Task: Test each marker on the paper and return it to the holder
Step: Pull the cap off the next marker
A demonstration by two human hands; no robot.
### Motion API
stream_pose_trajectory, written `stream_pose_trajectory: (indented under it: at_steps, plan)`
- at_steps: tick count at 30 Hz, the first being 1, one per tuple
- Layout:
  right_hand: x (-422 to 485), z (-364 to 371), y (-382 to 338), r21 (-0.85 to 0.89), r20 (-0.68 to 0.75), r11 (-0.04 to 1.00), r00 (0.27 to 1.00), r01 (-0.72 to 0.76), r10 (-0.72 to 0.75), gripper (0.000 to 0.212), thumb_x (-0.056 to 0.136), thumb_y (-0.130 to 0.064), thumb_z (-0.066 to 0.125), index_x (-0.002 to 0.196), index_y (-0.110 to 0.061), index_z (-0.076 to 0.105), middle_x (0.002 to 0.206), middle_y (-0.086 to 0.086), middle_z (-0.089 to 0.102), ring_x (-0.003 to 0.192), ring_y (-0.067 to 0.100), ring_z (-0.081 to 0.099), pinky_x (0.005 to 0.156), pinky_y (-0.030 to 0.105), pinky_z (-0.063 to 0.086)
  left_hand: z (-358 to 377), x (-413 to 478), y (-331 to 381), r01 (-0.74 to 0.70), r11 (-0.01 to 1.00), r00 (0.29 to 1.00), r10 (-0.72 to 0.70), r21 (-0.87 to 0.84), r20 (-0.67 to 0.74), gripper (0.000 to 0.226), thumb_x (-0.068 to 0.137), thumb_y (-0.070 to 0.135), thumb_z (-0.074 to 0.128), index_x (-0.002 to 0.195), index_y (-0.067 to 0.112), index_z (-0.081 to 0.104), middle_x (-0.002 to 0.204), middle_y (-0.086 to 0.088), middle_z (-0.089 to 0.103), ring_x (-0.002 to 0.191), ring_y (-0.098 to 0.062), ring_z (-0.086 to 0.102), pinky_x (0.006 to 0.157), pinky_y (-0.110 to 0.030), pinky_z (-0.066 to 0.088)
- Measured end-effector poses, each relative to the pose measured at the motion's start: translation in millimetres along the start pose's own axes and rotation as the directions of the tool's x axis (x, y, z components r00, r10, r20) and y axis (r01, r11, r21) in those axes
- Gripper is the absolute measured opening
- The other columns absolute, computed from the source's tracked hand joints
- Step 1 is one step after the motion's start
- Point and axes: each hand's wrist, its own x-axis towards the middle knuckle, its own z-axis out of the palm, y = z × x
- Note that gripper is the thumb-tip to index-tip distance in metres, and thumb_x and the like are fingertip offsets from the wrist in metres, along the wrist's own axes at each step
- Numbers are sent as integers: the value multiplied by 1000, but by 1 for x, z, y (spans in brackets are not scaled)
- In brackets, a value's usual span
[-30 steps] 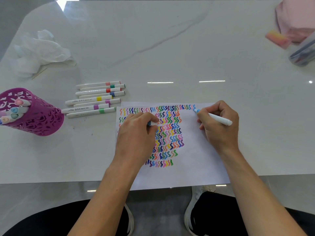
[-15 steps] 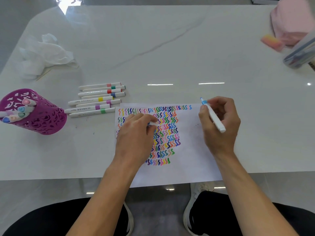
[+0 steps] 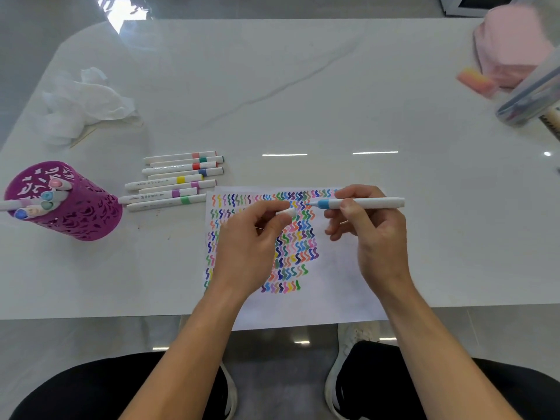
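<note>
My right hand (image 3: 374, 237) holds a white marker with a light blue collar (image 3: 363, 203), level above the paper, its tip pointing left. My left hand (image 3: 248, 247) pinches the marker's white cap (image 3: 288, 212), its open end a short gap from the tip. Under both hands lies a white sheet of paper (image 3: 330, 286) covered with rows of coloured squiggles. A row of several capped markers (image 3: 174, 180) lies on the table left of the paper. Further left stands a purple cut-out holder (image 3: 75, 216) with several markers in it.
Crumpled white tissue (image 3: 88, 101) lies at the back left. A pink object (image 3: 512, 47), a small pink-orange block (image 3: 475, 81) and a clear case (image 3: 530, 98) sit at the back right. The near table edge (image 3: 91, 316) runs just below the paper, with my knees under it.
My right hand lifted the blue marker off the paper's top row and swung it level, tip leftward. My left hand rose slightly, bringing the cap close to the tip.
</note>
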Motion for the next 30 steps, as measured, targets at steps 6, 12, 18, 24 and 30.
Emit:
stream_pose_trajectory:
  at_steps: [6,12,18,24,30]
  plan:
    - [-2,3,-1,11,20,1000,1000,-13,13,11,96,-22,58,98,-16,67,83,8,77,68,26,73,62,29,59,1,-2,0,53,997,997,-49,-64,65,13,99,29,62,100,40,69,86,21,75,80,-4,68,70,-21,57]
    - [-2,4,2,-13,61,1000,998,-27,28,13,98,-21,58,97,-14,69,79,6,76,66,24,73,60,27,58,2,-4,0,1,1000,995,-3,18,95,15,98,28,62,106,39,69,81,27,71,80,1,66,69,-20,57]
    - [-2,6,8,-75,112,996,992,-46,54,10,99,-21,61,99,-15,68,74,3,72,65,19,70,60,22,56,5,-4,-5,-46,995,985,32,84,168,16,99,30,60,111,33,71,86,15,70,78,-7,60,62,-15,48]
    - [0,8,9,-14,130,999,990,-47,48,8,105,-17,60,101,-13,66,77,5,72,67,22,70,60,25,56,3,-4,-1,-50,999,987,49,3,153,23,100,26,60,102,49,64,83,19,69,76,-11,62,64,-24,50]
    - [0,9,9,14,168,997,983,-72,69,11,104,-20,59,103,-11,65,79,6,74,69,25,72,63,28,57,0,-6,1,-27,999,992,31,-37,119,25,99,21,62,104,45,68,78,16,70,69,-16,64,59,-35,54]
